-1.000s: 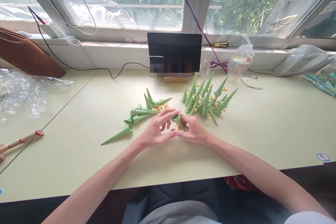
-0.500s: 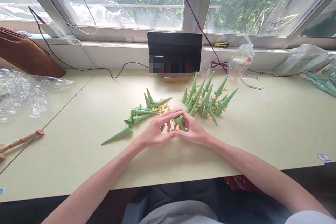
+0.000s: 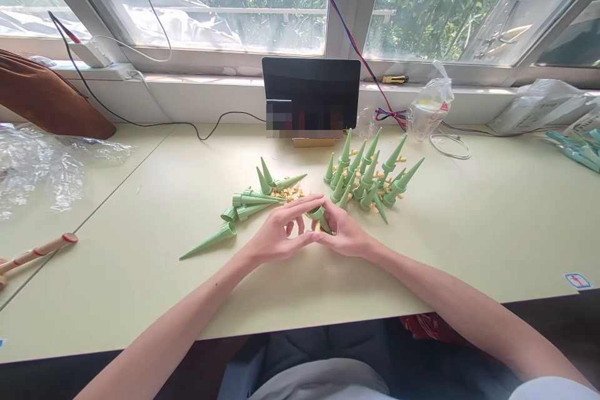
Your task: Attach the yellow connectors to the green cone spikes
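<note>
My left hand (image 3: 279,234) and my right hand (image 3: 344,231) meet at the middle of the pale table (image 3: 469,231), both pinched on one green cone spike (image 3: 319,215) with a small yellow piece at its side. Its open end faces up and left. To the left lies a loose heap of green spikes (image 3: 255,199) with small yellow parts (image 3: 288,192) among them. One long spike (image 3: 209,242) lies apart at the front left. Behind my right hand stands a cluster of spikes with yellow parts fitted (image 3: 370,172).
A dark tablet (image 3: 310,92) stands at the back against the window sill, with cables beside it. A plastic bag (image 3: 429,109) sits at the back right, clear wrapping (image 3: 42,165) and a brown bag (image 3: 44,97) at the left, a wooden stick (image 3: 40,250) at the left edge.
My hands have stayed in place around the spike; only the fingers have shifted slightly on it.
</note>
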The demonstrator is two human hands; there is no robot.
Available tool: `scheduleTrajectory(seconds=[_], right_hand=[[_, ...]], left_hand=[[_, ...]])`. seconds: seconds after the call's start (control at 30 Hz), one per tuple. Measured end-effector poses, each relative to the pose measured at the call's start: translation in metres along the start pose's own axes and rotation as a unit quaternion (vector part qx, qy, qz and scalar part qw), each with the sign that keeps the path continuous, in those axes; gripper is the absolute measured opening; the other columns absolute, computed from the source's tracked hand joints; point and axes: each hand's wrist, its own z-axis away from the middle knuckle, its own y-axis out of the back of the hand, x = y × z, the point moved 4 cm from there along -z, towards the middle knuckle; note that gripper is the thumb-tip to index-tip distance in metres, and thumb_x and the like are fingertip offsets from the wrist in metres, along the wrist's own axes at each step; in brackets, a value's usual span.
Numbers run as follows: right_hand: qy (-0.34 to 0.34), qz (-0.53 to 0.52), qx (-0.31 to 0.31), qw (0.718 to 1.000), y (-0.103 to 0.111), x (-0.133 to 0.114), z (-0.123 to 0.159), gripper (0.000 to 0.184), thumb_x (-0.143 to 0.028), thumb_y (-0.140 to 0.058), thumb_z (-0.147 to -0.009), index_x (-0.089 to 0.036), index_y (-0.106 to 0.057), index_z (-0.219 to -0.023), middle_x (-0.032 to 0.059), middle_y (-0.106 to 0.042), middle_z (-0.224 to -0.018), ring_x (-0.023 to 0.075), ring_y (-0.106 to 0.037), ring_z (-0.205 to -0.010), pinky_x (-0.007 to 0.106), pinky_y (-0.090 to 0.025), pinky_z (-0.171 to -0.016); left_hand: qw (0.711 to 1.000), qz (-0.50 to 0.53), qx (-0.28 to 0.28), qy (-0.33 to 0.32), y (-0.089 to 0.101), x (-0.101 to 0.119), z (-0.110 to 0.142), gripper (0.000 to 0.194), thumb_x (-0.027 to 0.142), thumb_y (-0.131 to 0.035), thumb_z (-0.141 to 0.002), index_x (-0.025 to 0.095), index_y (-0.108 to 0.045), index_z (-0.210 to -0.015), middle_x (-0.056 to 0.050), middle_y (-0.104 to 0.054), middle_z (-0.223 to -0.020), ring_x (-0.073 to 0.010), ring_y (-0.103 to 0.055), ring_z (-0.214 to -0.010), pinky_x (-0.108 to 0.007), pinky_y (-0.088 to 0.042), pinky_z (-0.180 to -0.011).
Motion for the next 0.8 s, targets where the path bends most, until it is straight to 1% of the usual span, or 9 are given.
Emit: scheduleTrajectory(seconds=[0.13,0.3,0.43,0.6,0.7,0.8], right_hand=[[-0.012,-0.001,-0.010,1.000,-0.0004,0.0012,0.0003,0.047,-0.040,-0.068,-0.086,-0.016,-0.049,-0.121,-0.0060,-0.039,-0.071,0.0092,-0.033,-0.058,0.023,-0.033,-0.050],[-0.012,-0.016,-0.018,1.000,-0.0008,0.0033,0.0004,0.044,-0.034,-0.068,-0.086,-0.016,-0.048,-0.120,-0.0077,-0.036,-0.066,0.0089,-0.031,-0.056,0.022,-0.030,-0.048],[-0.013,-0.020,-0.022,0.999,-0.0012,0.0052,0.0011,0.044,-0.031,-0.067,-0.086,-0.017,-0.047,-0.123,-0.0078,-0.035,-0.067,0.0088,-0.032,-0.056,0.022,-0.031,-0.049],[0.008,-0.022,-0.023,0.999,-0.0010,0.0047,0.0018,0.041,-0.028,-0.063,-0.089,-0.016,-0.047,-0.124,-0.0076,-0.033,-0.069,0.0080,-0.030,-0.056,0.022,-0.029,-0.048],[0.007,-0.018,-0.024,1.000,-0.0010,0.0056,0.0022,0.042,-0.027,-0.063,-0.088,-0.016,-0.046,-0.126,-0.0079,-0.031,-0.069,0.0076,-0.028,-0.056,0.021,-0.027,-0.048],[0.000,-0.015,-0.025,1.000,-0.0015,0.0073,0.0027,0.044,-0.026,-0.063,-0.088,-0.016,-0.046,-0.128,-0.0076,-0.032,-0.070,0.0078,-0.029,-0.056,0.021,-0.028,-0.048]], left_hand=[[1.000,0.002,0.006,-0.003,-0.0001,0.0003,0.0002,0.055,0.031,-0.067,-0.087,0.028,-0.054,-0.140,-0.015,-0.051,-0.148,-0.0053,-0.057,-0.062,-0.017,-0.047,-0.047],[1.000,0.000,0.017,-0.010,0.0008,0.0007,0.0000,0.056,0.033,-0.069,-0.086,0.029,-0.055,-0.140,-0.015,-0.053,-0.145,-0.0050,-0.058,-0.061,-0.017,-0.048,-0.047],[1.000,0.001,0.020,-0.015,0.0010,0.0010,0.0001,0.055,0.033,-0.069,-0.086,0.028,-0.056,-0.139,-0.015,-0.054,-0.144,-0.0051,-0.058,-0.060,-0.017,-0.049,-0.047],[1.000,0.010,0.019,-0.011,0.0007,-0.0001,0.0007,0.054,0.032,-0.069,-0.086,0.027,-0.057,-0.138,-0.016,-0.054,-0.144,-0.0053,-0.058,-0.061,-0.016,-0.047,-0.044],[1.000,0.016,0.019,-0.008,0.0002,-0.0004,0.0008,0.054,0.031,-0.070,-0.085,0.026,-0.057,-0.138,-0.015,-0.054,-0.143,-0.0051,-0.058,-0.061,-0.016,-0.047,-0.044],[1.000,0.018,0.023,-0.008,0.0000,0.0001,0.0007,0.054,0.030,-0.070,-0.085,0.026,-0.058,-0.137,-0.015,-0.055,-0.142,-0.0049,-0.057,-0.061,-0.017,-0.048,-0.045]])
